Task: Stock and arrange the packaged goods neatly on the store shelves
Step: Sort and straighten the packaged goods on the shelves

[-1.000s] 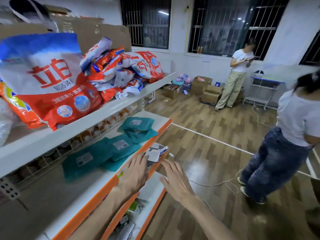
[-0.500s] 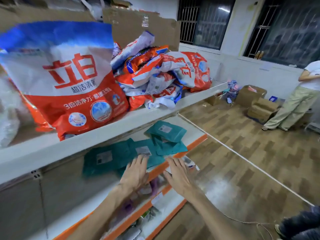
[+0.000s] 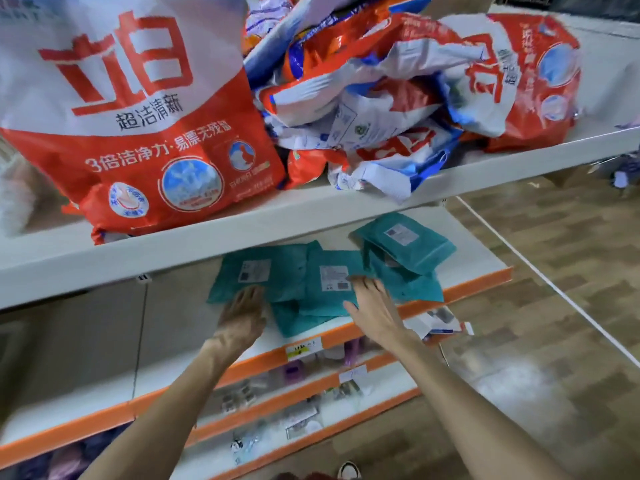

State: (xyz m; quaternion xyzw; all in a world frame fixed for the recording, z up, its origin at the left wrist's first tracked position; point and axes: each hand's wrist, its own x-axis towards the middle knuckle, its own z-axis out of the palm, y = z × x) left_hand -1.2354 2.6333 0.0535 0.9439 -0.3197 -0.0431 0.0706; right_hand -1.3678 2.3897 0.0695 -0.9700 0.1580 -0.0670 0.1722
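- Head view: the left hand (image 3: pixel 242 320) is lying flat on the near edge of the left teal package (image 3: pixel 256 273), fingers straight and close together.
- The right hand (image 3: pixel 372 306) is reaching in with fingers extended and slightly spread. Its fingertips are touching the middle teal package (image 3: pixel 322 303) beside the white label.
- Neither hand is gripping anything.
- The teal packages are lying flat and overlapping on the orange-edged shelf (image 3: pixel 485 278). One more teal package (image 3: pixel 405 242) is resting on top of the stack at the right.
- The white upper shelf (image 3: pixel 242 237) is carrying a large red-and-white detergent bag (image 3: pixel 138 133) at the left, with a heap of crumpled bags (image 3: pixel 398 91) just beside it.
- The lower shelves (image 3: pixel 388 386) are holding small items — too blurred to identify.
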